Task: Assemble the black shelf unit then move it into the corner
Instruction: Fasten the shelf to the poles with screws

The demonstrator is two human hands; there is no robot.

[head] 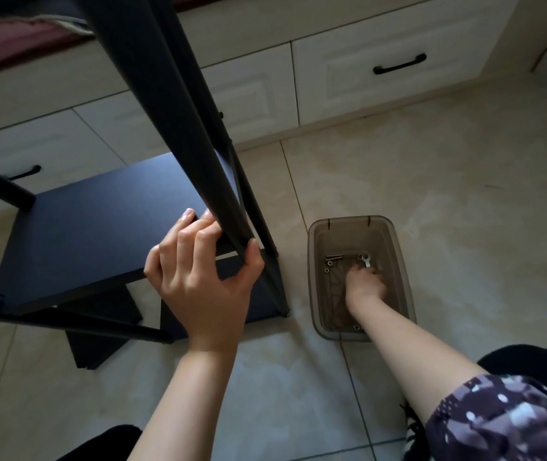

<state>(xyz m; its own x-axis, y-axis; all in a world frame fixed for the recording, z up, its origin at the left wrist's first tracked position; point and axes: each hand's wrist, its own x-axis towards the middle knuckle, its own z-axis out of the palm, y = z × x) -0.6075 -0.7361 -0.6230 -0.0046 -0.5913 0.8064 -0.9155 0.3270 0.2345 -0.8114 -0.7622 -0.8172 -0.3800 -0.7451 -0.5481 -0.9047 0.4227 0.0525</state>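
Note:
The black shelf unit point(99, 234) stands on the tiled floor at left, with dark boards between black metal posts. My left hand point(204, 277) grips the near corner of its upper black frame point(179, 104), thumb on one side and fingers on the other. My right hand point(363, 282) reaches down inside a brown translucent plastic bin point(318, 271) on the floor to the right of the shelf. Its fingers are curled among the hardware there, and what they hold is hidden. A small silver wrench point(365, 260) and a few bolts point(333, 258) lie on the bin's bottom just beyond my fingers.
White cabinet drawers with black handles point(400, 64) run along the far side behind the shelf. Beige floor tiles spread to the right of the bin. A loose black board point(99, 347) lies on the floor under the shelf. My patterned clothing point(504, 424) shows at bottom right.

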